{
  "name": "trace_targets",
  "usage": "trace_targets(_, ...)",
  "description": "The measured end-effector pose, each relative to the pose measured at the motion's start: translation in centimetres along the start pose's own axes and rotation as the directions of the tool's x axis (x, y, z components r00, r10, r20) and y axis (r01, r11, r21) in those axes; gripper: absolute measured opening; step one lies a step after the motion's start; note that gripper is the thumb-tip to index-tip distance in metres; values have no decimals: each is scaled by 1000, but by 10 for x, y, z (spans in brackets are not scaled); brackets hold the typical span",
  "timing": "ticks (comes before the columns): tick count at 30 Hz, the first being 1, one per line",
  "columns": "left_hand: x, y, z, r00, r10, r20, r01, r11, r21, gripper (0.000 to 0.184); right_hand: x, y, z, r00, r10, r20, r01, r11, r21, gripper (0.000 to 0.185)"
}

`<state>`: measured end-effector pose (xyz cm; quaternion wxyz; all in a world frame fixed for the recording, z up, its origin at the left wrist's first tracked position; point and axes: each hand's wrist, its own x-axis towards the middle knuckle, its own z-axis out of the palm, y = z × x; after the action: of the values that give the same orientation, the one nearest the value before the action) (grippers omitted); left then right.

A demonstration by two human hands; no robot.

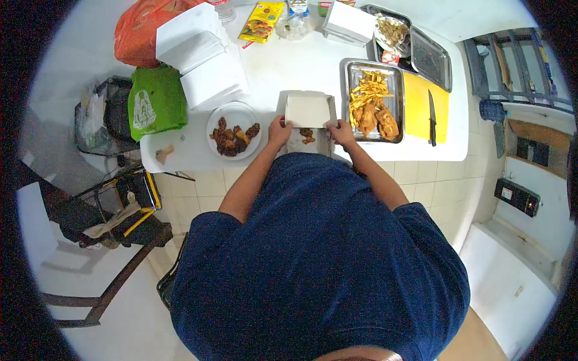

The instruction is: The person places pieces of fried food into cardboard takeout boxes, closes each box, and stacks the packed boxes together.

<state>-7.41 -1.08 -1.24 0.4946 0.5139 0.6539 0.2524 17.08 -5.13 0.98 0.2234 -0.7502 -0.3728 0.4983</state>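
Observation:
An open cardboard box (pixel 310 109) lies at the table's front edge, its pale lid raised on the far side. Inside its lower part are a few brown pieces of food (pixel 307 136). My left hand (pixel 279 132) grips the left side of the box near the lid fold, and my right hand (pixel 342 133) grips the right side at the same height. Left of the box, a white plate (pixel 213 133) holds several dark glazed chicken pieces (pixel 232 139). On the right, a metal tray (pixel 347 81) holds fries (pixel 370 88) and fried chicken (pixel 387 124).
A knife (pixel 432 117) lies on a yellow board (pixel 415 108) at the right. Stacked white boxes (pixel 211 75), a green bag (pixel 158 105) and an orange bag (pixel 135 36) stand left. Behind are a yellow packet (pixel 261 21), more boxes (pixel 348 24) and a second tray (pixel 430 59).

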Motion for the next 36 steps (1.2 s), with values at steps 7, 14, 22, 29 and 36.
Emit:
trace_targets(7, -6, 14, -5, 993, -114, -14, 115, 989, 98, 43, 21, 22, 9, 994, -79, -74, 67, 986, -155, 35)
trace_targets(14, 29, 31, 9, 997, 79, -2, -77, 952, -296, 56, 44, -2, 2, 914, -310, -263, 323, 946, 4, 40)
trace_targets(22, 16, 46, 14, 949, 299, -100, -284, 948, 145, 70, 5, -26, -17, 852, -433, -295, 432, 899, -74, 49)
trace_targets(29, 6, 12, 35, 937, 349, 20, -347, 926, 150, 60, -4, 16, -1, 818, -545, -184, 480, 822, -305, 49)
trace_targets(36, 8, 9, 38, 914, 400, 72, -406, 902, 149, 64, -23, -14, -36, 847, -506, -163, 440, 839, -320, 38)
